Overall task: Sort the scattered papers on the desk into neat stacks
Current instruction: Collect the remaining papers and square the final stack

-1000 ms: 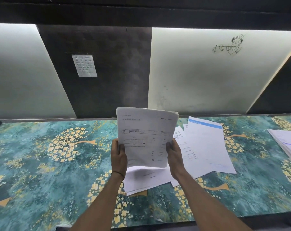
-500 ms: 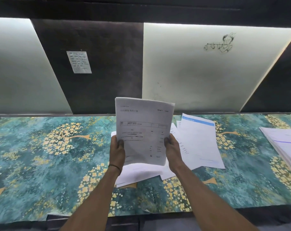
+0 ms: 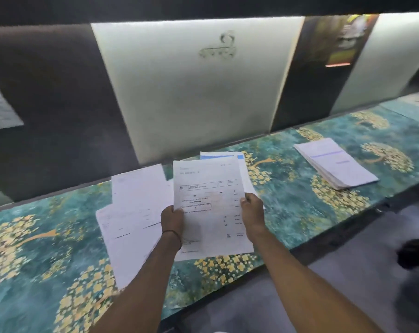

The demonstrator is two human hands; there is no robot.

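**Item 1.** Printed sheets (image 3: 210, 207), centre of frame. They are held up off the desk with the print facing the person, probably so they can be read and assigned to a pile (whether this is one sheet or several cannot be told).

**Item 2.** Left hand (image 3: 172, 218), just left of centre. The thumb lies on the front of the left edge and the other fingers are hidden behind the paper, so it pinches the sheets. A dark band (image 3: 173, 234) circles the wrist.

**Item 3.** Right hand (image 3: 253, 212), just right of centre. Its thumb pinches the right edge at about the same height, which keeps the paper flat.

**Item 4.** Loose papers (image 3: 134, 212), left of centre. They overlap at odd angles on the desk and are unsorted. A blue-topped sheet (image 3: 218, 155) shows behind the top edge of the held sheets.

**Item 5.** Neat stack (image 3: 335, 164), right of frame. Its edges are squared and it sits well apart from the loose papers. It is likely where sorted sheets go.

**Item 6.** Desk (image 3: 35, 236), running from lower left to upper right. It has a teal cover with yellow blossoms.
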